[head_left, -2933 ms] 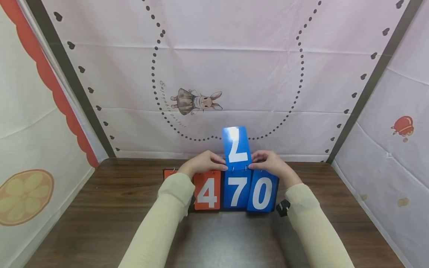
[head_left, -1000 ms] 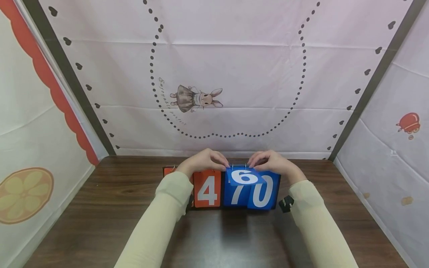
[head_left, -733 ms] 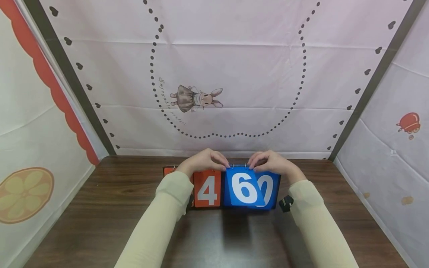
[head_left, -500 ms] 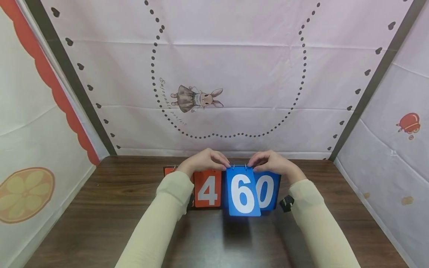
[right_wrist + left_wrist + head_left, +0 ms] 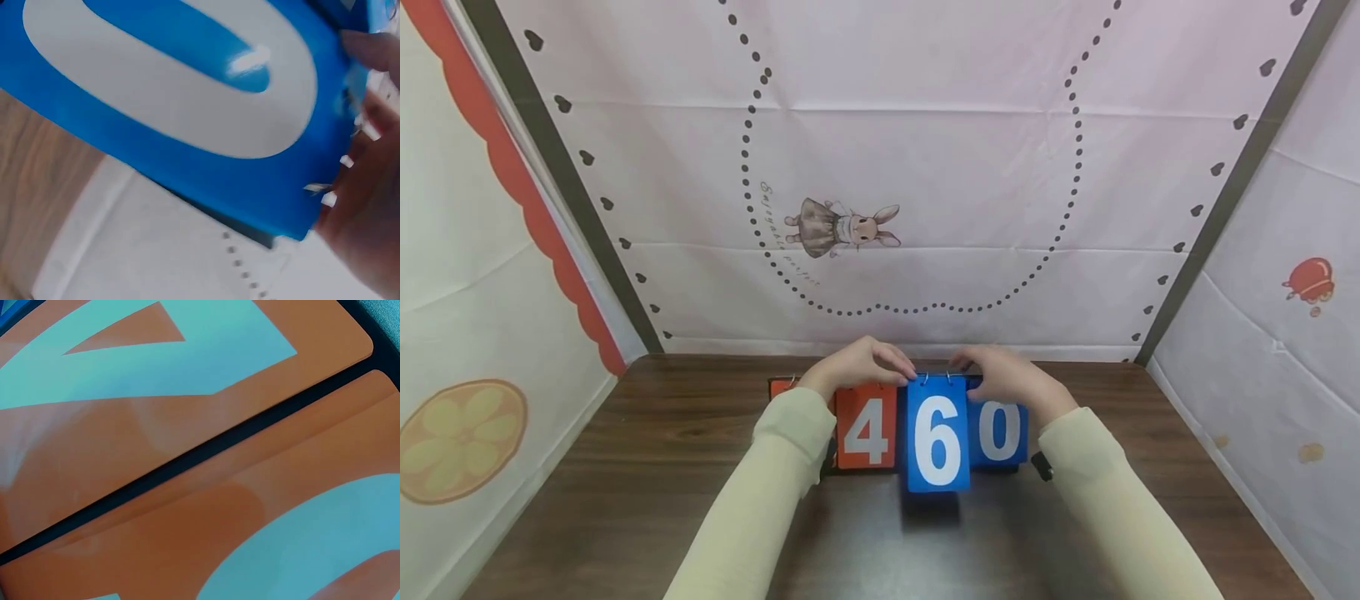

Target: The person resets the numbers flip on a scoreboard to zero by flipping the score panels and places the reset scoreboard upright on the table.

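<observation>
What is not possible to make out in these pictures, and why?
Digit on the leftmost orange card: head view, the left sleeve covers it; left wrist view, picture edges cut it off.
Whatever lies behind the blue 6 card: head view, that card hides it.
Black object beside the right sleeve: head view, too small, partly behind that sleeve.
Right hand: right wrist view, the right edge cuts it.

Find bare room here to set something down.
The brown wooden table is bare between the printed white left wall and cream left sleeve, between the cream right sleeve and printed white right wall, and between both sleeves before the orange-and-blue flip-number board. Crowded: around the board, with left hand and right hand at its top.
</observation>
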